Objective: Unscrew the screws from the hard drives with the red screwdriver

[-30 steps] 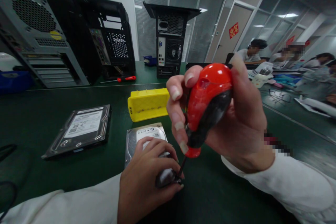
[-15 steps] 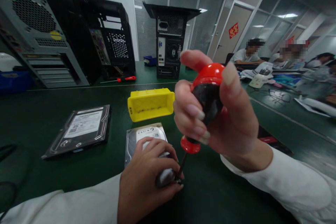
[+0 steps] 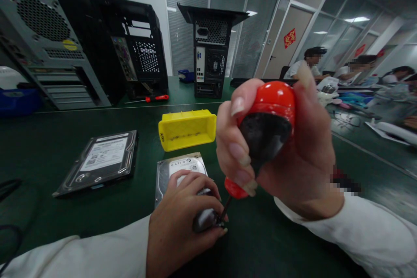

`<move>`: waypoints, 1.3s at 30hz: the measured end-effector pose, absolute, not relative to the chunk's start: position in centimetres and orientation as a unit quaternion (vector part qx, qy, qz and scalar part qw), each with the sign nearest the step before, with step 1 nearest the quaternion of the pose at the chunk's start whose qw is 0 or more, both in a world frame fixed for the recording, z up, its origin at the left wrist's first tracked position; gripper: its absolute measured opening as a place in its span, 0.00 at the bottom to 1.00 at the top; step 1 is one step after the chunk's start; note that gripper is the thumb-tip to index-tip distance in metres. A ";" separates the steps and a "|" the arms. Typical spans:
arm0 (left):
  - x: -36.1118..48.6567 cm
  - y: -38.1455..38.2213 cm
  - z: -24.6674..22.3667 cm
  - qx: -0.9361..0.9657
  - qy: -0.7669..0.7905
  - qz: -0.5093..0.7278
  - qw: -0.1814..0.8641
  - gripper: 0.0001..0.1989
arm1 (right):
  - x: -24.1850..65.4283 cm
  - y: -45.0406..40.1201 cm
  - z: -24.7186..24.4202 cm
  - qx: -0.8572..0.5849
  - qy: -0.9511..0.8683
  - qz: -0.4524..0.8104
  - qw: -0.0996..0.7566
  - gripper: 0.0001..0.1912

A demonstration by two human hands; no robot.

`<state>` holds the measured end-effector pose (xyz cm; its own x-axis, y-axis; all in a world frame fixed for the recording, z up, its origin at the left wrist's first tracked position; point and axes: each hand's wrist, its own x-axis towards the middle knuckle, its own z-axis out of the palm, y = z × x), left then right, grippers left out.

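My right hand is wrapped round the red and black handle of a screwdriver. The shaft slants down and left to the near right corner of a silver hard drive. Over that drive lies my left hand, its fingers closed round the near end and gripping it against the table. The left fingertips are close to the screwdriver's tip, and whatever the tip touches is too small to make out. Just beyond stands a yellow bin with small dark bits, perhaps screws, inside.
A second hard drive lies at left on the green table. Several computer cases stand along the back, with another red-handled screwdriver before them. Black cable lies at the left edge. People sit at the far right.
My right hand has turned on the screwdriver handle and shifted slightly right, the thumb moving up and right and the index finger curling in. My left hand and the drive stay put.
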<state>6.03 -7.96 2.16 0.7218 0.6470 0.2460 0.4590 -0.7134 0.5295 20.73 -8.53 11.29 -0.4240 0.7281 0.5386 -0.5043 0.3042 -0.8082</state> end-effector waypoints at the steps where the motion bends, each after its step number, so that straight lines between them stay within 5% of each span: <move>1: 6.0 -8.0 2.1 0.901 0.308 0.211 0.223 0.07 | 20.8 -8.4 11.3 -0.091 -0.608 0.587 0.526 0.23; 11: 6.1 -8.3 2.2 0.887 0.323 0.234 0.232 0.08 | 21.1 -8.8 12.4 -0.066 -0.621 0.609 0.489 0.17; 18: 5.9 -7.8 2.0 0.899 0.300 0.215 0.237 0.07 | 20.9 -8.1 11.5 -0.081 -0.606 0.580 0.537 0.10; 26: 6.1 -8.1 2.0 0.893 0.317 0.221 0.230 0.10 | 20.8 -8.7 11.7 -0.100 -0.601 0.560 0.561 0.30; 39: 6.2 -8.2 2.2 0.890 0.320 0.221 0.240 0.09 | 21.2 -7.9 11.8 -0.070 -0.605 0.576 0.545 0.22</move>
<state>6.15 -8.17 2.19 0.6980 0.6750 0.2391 0.4636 -0.6804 0.5675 21.24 -7.85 11.77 -0.3961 0.7127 0.5789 -0.5436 0.3261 -0.7734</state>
